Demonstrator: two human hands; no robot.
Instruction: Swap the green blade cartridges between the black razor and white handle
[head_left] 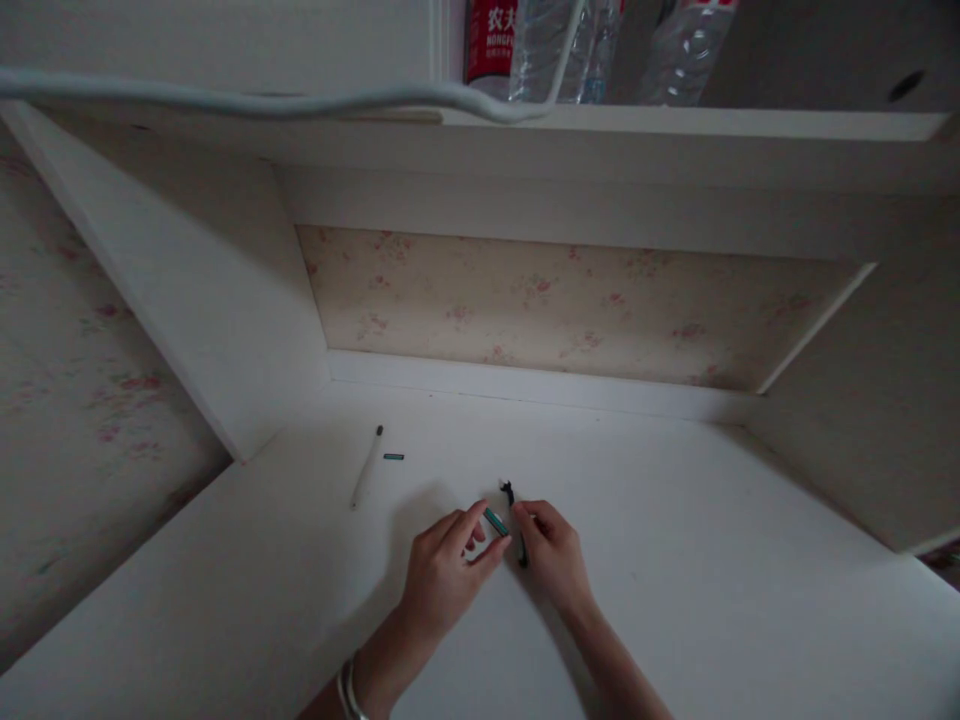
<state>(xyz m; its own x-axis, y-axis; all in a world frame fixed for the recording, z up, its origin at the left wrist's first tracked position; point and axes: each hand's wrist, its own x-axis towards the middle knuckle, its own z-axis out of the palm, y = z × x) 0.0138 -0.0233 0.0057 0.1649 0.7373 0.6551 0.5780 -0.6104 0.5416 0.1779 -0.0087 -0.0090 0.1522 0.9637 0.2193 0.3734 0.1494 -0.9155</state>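
– As each item is to be listed by place, what is entered for the left hand [446,562]?

– One green-and-black cartridge [496,522], razor type by its look, held above the white tabletop [697,590]. Thumb and index finger pinch it by its two ends; remaining fingers curled beneath. One silvery bangle [346,690] at the wrist.

– And the right hand [555,555]?

– One slim black handle [508,492], forked at its far end, pinched between thumb and index finger; other fingers folded in. Handle just beside the cartridge, the two apart.

– Loose items on the tabletop?

– Two, beyond the left hand and to its left. Item one: a pale stick [365,474] with a dark tip, lying aslant, tip pointing away. Item two: a second cartridge [394,457], flat, near the tip of the stick.

– Surroundings?

– Floral wallpaper [525,300] at the back; overhead, a white shelf [712,122] bearing clear bottles [547,50], one red label [491,42] among them. Pale cable [300,105], running along the shelf front.
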